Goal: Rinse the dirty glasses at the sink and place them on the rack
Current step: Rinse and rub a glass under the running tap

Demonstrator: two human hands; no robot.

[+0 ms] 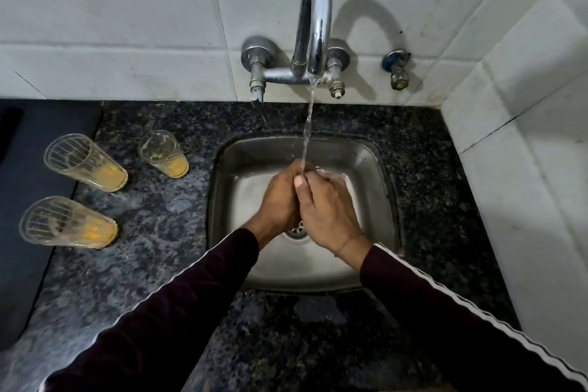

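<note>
1. Three dirty glasses stand on the dark granite counter [178,226], all to the left of the sink [375,169]; each holds a yellow-orange residue at its base. No rack can be made out in this view.

2. Both hands meet over the basin under the water stream [308,134] falling from the tap [313,19]. The left hand [280,197] and right hand [327,213] are pressed together, fingers folded against one another; neither holds a glass.

3. Seen from the joined hands, the small glass [164,154] lies at about 10 o'clock and is the nearest of the three. The upper tall glass [86,162] lies at about 9 o'clock, farther out. The lower tall glass [68,223] lies between 8 and 9 o'clock, likewise well apart from the hands.

4. Long axes: all three appear upright, mouths open upward; the wide lens makes them lean, rims toward 10 o'clock and bases toward 4 o'clock.

5. Arm nearer: the left hand is on the glasses' side of the basin, so it has the shorter reach; the right hand would have to cross the left forearm.

6. Judgement: no glass is rinsed yet. The likely next move is a leftward reach to the small glass, gripped round its wall with wet fingers, which may slip.
</note>
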